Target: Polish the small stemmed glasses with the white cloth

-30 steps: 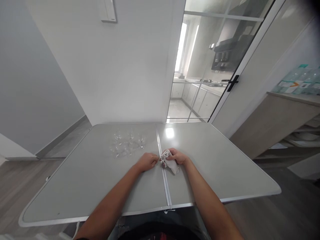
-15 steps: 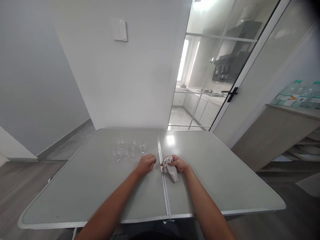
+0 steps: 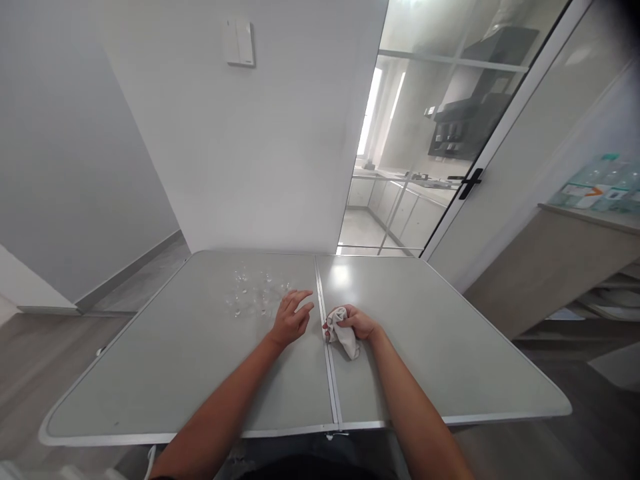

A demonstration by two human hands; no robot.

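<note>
My right hand (image 3: 358,322) is closed around a crumpled white cloth (image 3: 345,340), which hangs down toward the table just right of the middle seam. Nothing shows in my left hand (image 3: 294,316); its thumb and index finger are apart, left of the seam. Several small clear glass pieces (image 3: 264,300) stand in a loose group just beyond and left of that hand. They look like little glasses, but their see-through outlines are hard to make out.
Both arms rest over a pale folding table (image 3: 165,373) with a metal seam (image 3: 330,380). A white wall with a switch (image 3: 240,43) rises behind it. At right are a glass door with a black handle (image 3: 470,183) and bottled water (image 3: 595,183) on a shelf.
The fingers of my left hand have opened from a curled position, and the hand has shifted slightly up and left. My right hand keeps the cloth in nearly the same place.
</note>
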